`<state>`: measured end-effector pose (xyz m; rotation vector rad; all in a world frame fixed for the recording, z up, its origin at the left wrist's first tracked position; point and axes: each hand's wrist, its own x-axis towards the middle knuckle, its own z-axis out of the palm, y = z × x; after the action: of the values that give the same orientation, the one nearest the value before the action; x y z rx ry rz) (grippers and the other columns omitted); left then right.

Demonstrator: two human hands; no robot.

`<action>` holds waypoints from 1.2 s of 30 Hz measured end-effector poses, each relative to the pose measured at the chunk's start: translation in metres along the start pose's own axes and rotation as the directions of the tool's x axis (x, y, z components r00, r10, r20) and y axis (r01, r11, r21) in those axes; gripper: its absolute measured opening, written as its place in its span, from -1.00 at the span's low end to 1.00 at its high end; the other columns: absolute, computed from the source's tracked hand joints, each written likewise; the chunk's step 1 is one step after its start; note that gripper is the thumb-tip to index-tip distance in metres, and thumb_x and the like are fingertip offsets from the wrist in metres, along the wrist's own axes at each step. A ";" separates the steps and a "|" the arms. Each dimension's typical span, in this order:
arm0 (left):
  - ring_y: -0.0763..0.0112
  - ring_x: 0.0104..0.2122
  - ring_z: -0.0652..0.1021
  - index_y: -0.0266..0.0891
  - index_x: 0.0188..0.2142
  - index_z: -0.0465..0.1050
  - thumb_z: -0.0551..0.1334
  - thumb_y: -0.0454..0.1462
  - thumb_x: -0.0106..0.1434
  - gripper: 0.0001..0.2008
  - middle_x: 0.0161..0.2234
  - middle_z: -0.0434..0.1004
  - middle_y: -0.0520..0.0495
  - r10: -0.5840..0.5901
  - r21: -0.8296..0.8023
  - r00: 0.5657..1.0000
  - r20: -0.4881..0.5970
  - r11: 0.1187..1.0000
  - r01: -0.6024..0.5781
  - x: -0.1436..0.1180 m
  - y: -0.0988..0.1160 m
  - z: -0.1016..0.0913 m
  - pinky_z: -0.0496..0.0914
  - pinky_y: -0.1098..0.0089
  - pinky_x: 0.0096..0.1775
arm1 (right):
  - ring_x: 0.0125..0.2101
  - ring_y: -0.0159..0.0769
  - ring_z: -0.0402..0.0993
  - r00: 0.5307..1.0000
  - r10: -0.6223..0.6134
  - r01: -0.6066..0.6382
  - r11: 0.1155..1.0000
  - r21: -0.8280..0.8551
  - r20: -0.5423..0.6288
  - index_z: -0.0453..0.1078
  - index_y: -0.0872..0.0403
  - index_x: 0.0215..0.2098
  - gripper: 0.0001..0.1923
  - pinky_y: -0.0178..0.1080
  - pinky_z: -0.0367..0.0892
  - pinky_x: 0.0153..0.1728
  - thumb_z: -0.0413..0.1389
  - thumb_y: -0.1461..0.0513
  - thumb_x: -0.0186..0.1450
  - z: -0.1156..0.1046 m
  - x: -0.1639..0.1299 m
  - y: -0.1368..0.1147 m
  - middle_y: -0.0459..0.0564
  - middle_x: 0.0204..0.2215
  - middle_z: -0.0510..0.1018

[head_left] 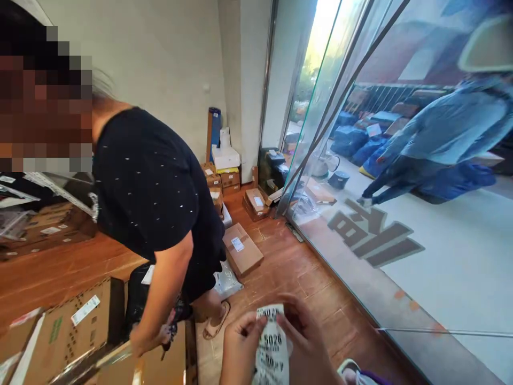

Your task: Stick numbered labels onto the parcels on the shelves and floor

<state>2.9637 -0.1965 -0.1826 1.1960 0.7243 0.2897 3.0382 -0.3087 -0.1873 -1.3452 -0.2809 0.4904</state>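
A white strip of printed number labels (273, 347) hangs down in front of me, with black digits such as 5026 on it. My left hand (242, 342) pinches its left edge near the top, thumb laid on the paper. On the opposite edge, my right hand (306, 337) grips the same strip between thumb and curled fingers. The lower end of the strip runs out of the bottom of the view. Wooden floor lies beneath both hands.
A person in a black dotted top (148, 176) bends over cardboard boxes (76, 331) at the left. A taped carton (242, 248) lies on the floor ahead. Along the right runs a glass wall (360, 289), with another person (441, 133) and blue sacks visible through it.
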 end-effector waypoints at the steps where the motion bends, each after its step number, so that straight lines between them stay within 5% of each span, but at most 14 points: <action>1: 0.50 -0.61 0.36 -0.31 -0.61 0.54 0.35 0.08 -0.18 -0.56 -0.67 0.42 0.01 -0.022 -0.004 0.999 -0.030 1.000 0.022 0.013 0.000 0.007 0.27 0.50 -0.52 | -0.52 -0.36 0.40 0.999 0.039 -0.039 0.999 0.019 -0.027 0.43 0.06 -0.30 -0.69 -0.34 0.32 -0.51 0.24 0.06 0.06 -0.004 0.015 0.002 -0.07 -0.53 0.50; 3: 0.51 -0.62 0.36 -0.31 -0.55 0.56 0.36 0.05 -0.17 -0.57 -0.67 0.43 0.01 -0.084 -0.060 0.996 -0.021 0.995 0.083 0.042 0.000 0.015 0.27 0.50 -0.52 | -0.51 -0.34 0.40 0.991 0.110 -0.108 0.994 0.027 -0.075 0.41 0.09 -0.45 -0.69 -0.33 0.33 -0.48 0.27 0.03 0.01 -0.008 0.047 0.008 -0.06 -0.55 0.50; 10: 0.41 -0.52 0.52 -0.32 -0.33 0.58 0.44 -0.17 -0.18 -0.61 -0.48 0.60 -0.10 -0.253 -0.377 0.962 0.101 0.885 0.273 0.130 0.011 0.036 0.39 0.46 -0.42 | -0.50 -0.35 0.40 0.960 0.227 -0.221 0.974 0.052 -0.163 0.41 0.07 -0.44 -0.68 -0.32 0.33 -0.49 0.28 0.03 -0.02 -0.013 0.142 0.028 -0.07 -0.51 0.53; 15: 0.40 -0.51 0.55 -0.33 -0.36 0.57 0.46 -0.20 -0.24 -0.61 -0.45 0.62 -0.12 -0.313 -0.445 0.950 -0.016 0.853 0.274 0.174 0.017 0.054 0.43 0.46 -0.44 | -0.50 -0.36 0.41 0.958 0.267 -0.261 0.963 0.065 -0.106 0.41 0.05 -0.44 -0.72 -0.33 0.33 -0.48 0.28 0.05 0.00 -0.021 0.199 0.039 -0.11 -0.51 0.54; 22: 0.37 -0.50 0.53 -0.33 -0.33 0.56 0.39 -0.08 -0.14 -0.58 -0.47 0.60 -0.10 -0.280 -0.395 0.932 -0.229 0.902 0.175 0.228 -0.005 0.071 0.39 0.44 -0.45 | -0.53 -0.38 0.39 0.915 0.381 -0.386 0.923 0.010 0.133 0.40 0.06 -0.44 -0.69 -0.34 0.30 -0.51 0.30 0.05 -0.04 -0.036 0.273 0.057 -0.11 -0.54 0.52; 26: 0.44 -0.55 0.43 -0.31 -0.49 0.49 0.30 0.03 -0.05 -0.60 -0.60 0.48 0.01 -0.179 -0.122 0.889 -0.422 0.983 0.140 0.253 -0.048 0.076 0.31 0.48 -0.47 | -0.55 -0.41 0.35 0.849 0.444 -0.431 0.896 -0.111 0.287 0.40 0.07 -0.42 -0.69 -0.34 0.29 -0.51 0.31 0.08 -0.05 -0.053 0.302 0.093 -0.16 -0.58 0.47; 29: 0.48 -0.58 0.36 -0.26 -0.62 0.32 0.19 0.11 0.03 -0.54 -0.67 0.35 0.06 -0.150 0.058 0.848 -0.509 0.977 0.207 0.265 -0.107 0.071 0.26 0.50 -0.50 | -0.51 -0.40 0.36 0.782 0.525 -0.469 0.851 -0.237 0.336 0.42 0.10 -0.51 -0.72 -0.33 0.28 -0.47 0.30 0.08 -0.05 -0.070 0.314 0.144 -0.14 -0.56 0.47; 32: 0.45 -0.63 0.34 -0.23 -0.61 0.28 0.11 0.21 0.01 -0.47 -0.71 0.28 0.08 -0.249 0.071 0.776 -0.580 0.933 0.352 0.272 -0.178 0.059 0.23 0.48 -0.55 | -0.50 -0.37 0.35 0.714 0.626 -0.539 0.778 -0.324 0.314 0.42 0.10 -0.53 -0.66 -0.30 0.28 -0.43 0.32 0.02 -0.11 -0.083 0.312 0.212 -0.12 -0.56 0.47; 36: 0.36 -0.60 0.43 -0.23 -0.64 0.31 0.14 0.28 -0.14 -0.41 -0.71 0.35 0.03 -0.421 -0.106 0.690 -0.588 0.886 0.451 0.275 -0.251 0.040 0.33 0.42 -0.50 | -0.62 -0.42 0.27 0.623 0.726 -0.636 0.687 -0.351 0.291 0.35 0.10 -0.59 -0.50 -0.30 0.23 -0.54 0.30 -0.11 -0.23 -0.088 0.295 0.300 -0.17 -0.67 0.39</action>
<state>3.1534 -0.1615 -0.5037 0.9267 1.5612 0.2477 3.2820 -0.1955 -0.5224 -1.5356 -0.1463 1.4547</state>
